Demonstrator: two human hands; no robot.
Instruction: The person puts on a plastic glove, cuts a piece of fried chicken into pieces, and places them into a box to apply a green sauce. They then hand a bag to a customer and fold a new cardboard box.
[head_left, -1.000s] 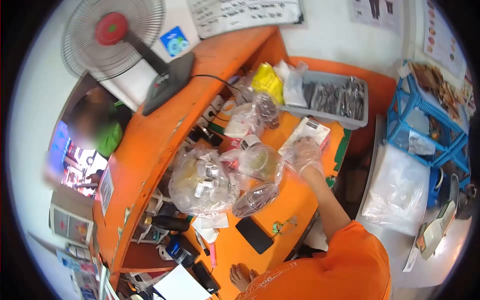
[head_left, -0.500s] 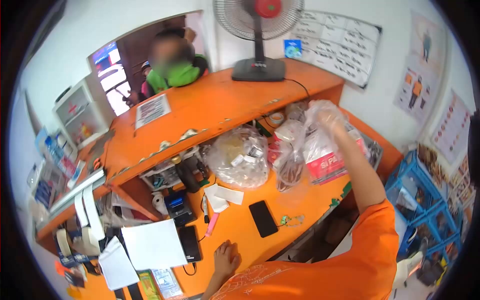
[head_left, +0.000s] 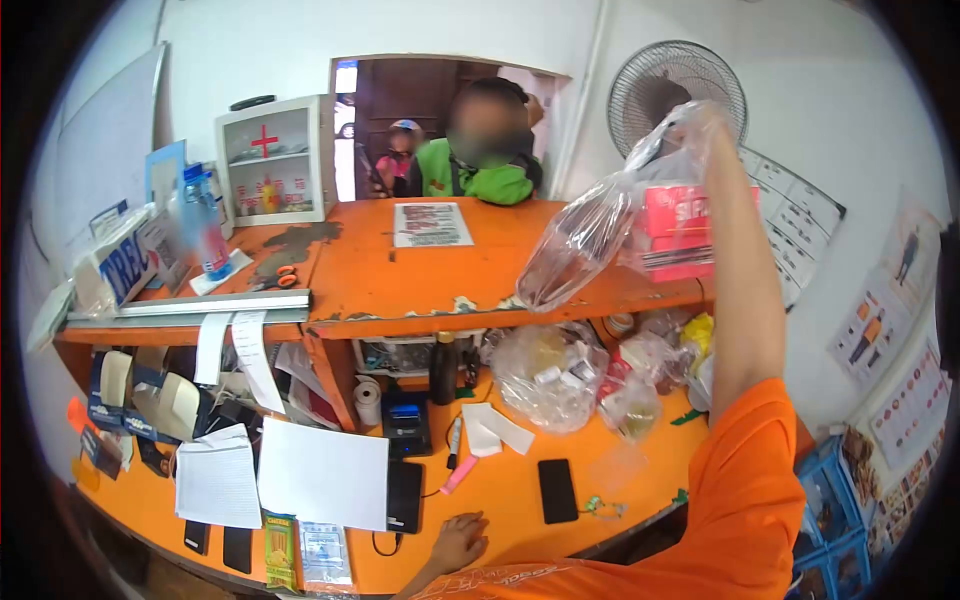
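Observation:
My right hand (head_left: pixel 712 128) is closed around the gathered top of a clear plastic bag (head_left: pixel 578 248), raised above the orange counter. Inside the bag shows a red box (head_left: pixel 675 215) with white lettering. A looser part of the plastic hangs to the left, low over the counter ledge. My left hand (head_left: pixel 460 540) rests palm down on the desk with its fingers stretched out and holds nothing. Near it lie a black phone (head_left: pixel 558 491), a pink marker (head_left: pixel 459 474) and another dark phone (head_left: pixel 404 496).
Across the upper counter (head_left: pixel 360 270), a person in a green jacket (head_left: pixel 480 175) leans at the window opening, with another person behind. A fan (head_left: pixel 650 85) stands at the right. Below the ledge sit another filled plastic bag (head_left: pixel 550 380), a card terminal (head_left: pixel 406 428) and papers (head_left: pixel 322 470).
My right hand has lifted the plastic bag with the red box off the desk, up to the counter's height. The view has turned left and up. My left hand stays on the desk.

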